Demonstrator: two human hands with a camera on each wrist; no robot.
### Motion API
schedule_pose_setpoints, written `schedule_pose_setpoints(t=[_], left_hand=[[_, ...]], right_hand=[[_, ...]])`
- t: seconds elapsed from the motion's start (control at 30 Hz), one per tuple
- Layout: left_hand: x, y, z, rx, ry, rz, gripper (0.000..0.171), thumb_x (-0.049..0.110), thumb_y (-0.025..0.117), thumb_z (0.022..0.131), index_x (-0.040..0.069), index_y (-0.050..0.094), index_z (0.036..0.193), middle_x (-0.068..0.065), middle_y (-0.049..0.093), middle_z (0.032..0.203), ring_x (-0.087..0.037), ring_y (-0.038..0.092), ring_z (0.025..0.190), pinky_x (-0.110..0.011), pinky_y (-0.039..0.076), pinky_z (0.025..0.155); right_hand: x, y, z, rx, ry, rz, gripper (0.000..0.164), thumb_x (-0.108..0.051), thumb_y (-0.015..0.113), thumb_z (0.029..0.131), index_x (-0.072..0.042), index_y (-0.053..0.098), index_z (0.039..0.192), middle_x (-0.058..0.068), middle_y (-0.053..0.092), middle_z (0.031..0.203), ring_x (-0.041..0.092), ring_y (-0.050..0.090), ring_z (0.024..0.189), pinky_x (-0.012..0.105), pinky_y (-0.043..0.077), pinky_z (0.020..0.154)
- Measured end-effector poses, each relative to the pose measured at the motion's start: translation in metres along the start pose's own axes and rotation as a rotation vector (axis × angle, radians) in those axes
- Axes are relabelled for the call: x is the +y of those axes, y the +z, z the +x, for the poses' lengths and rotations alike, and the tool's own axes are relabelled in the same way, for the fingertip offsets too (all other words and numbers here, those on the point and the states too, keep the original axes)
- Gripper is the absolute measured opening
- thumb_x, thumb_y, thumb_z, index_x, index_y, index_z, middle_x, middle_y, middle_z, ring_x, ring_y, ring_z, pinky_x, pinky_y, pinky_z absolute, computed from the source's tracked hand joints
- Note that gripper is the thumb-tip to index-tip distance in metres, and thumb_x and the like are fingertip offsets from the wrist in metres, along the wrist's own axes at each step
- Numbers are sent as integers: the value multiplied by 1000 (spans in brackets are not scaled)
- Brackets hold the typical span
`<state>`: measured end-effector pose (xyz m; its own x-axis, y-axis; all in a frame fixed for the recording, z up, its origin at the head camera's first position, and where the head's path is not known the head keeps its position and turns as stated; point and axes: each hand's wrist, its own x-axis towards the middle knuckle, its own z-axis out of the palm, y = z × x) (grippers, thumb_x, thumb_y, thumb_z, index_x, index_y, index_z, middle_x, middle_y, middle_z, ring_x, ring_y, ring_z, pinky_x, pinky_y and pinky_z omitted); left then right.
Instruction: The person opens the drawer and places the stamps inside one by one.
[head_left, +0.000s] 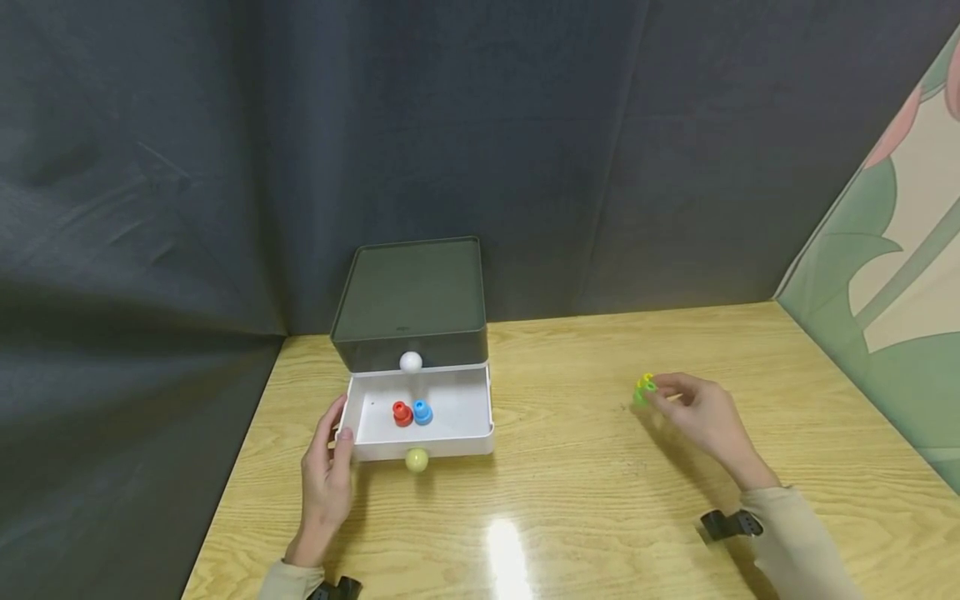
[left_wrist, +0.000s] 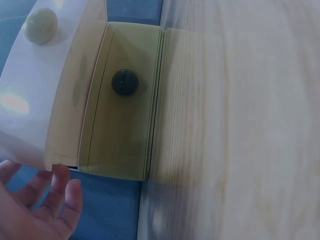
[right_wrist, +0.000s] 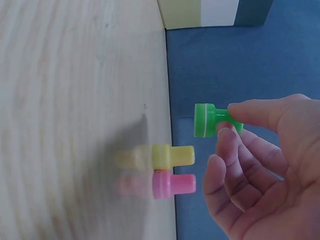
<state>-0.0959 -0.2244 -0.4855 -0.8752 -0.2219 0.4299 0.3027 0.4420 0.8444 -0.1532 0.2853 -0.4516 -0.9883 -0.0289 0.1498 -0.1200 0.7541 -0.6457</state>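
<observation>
Two pale sleeves (head_left: 798, 542) reach in over the wooden table (head_left: 585, 500), a black band (head_left: 732, 524) at each wrist. Nearest, at ten o'clock, my left hand (head_left: 328, 475) grips a white drawer (head_left: 459, 447) by its left side, thumb at the front corner, fingers along the outside. The drawer stands open at eleven o'clock, a yellow-green knob (head_left: 417, 460) on its front. Inside it a red peg (head_left: 402, 414) and a blue peg (head_left: 423, 412) stand close together, the red at the blue one's nine o'clock; I can't tell if they touch.

At two o'clock my right hand (head_left: 701, 421) pinches a green peg (right_wrist: 201, 120) between thumb and fingers. I hold it just clear of the table, close to a yellow peg (right_wrist: 175, 156) and a pink peg (right_wrist: 177, 184) that stand side by side.

Farther off, between eleven and twelve, is the dark-topped cabinet (head_left: 420, 283), with a white knob (head_left: 410, 362) on its upper front and an olive lower drawer (left_wrist: 120, 130) under the white one. Farthest, a dark curtain (head_left: 450, 125) hangs at twelve.
</observation>
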Motion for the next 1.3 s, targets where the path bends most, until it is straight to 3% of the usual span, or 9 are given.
schedule_pose_setpoints(t=[0.2,0.43,0.67,1.1,1.3], left_hand=[[-1,0,1,5,5,-4,45,6,46,112,5,51,157,-22,60,152,0,59,120,-6,47,88],[1,1,0,-5,-12,-6,45,7,46,112,6,51,157,-22,59,153,-1,58,118,-6,47,87],[1,1,-1,-6,-8,4,45,7,46,112,6,51,157,-22,59,152,-2,59,118,-6,46,89],[-3,2,0,1,-4,0,45,6,47,111,5,53,155,-22,62,149,0,58,114,-8,47,84],[-3,1,0,11,-4,-5,45,6,48,111,5,53,155,-23,62,149,0,59,115,-8,48,83]], right_hand=[[-14,-6,0,0,-20,3,43,-32,71,103,2,73,129,21,77,110,24,70,88,26,53,60],[-32,-13,-1,-27,-43,19,37,-33,73,102,-4,75,126,16,79,108,24,72,92,26,54,67],[-55,-17,0,-72,-69,39,30,-34,76,100,-13,77,120,6,80,101,15,69,83,29,54,65],[-94,-17,-1,-95,-161,81,27,-27,77,98,-13,78,121,2,80,100,13,70,79,28,56,65],[-107,-12,1,-65,-213,89,24,-24,78,98,-15,79,119,0,81,99,11,71,78,28,56,68]])
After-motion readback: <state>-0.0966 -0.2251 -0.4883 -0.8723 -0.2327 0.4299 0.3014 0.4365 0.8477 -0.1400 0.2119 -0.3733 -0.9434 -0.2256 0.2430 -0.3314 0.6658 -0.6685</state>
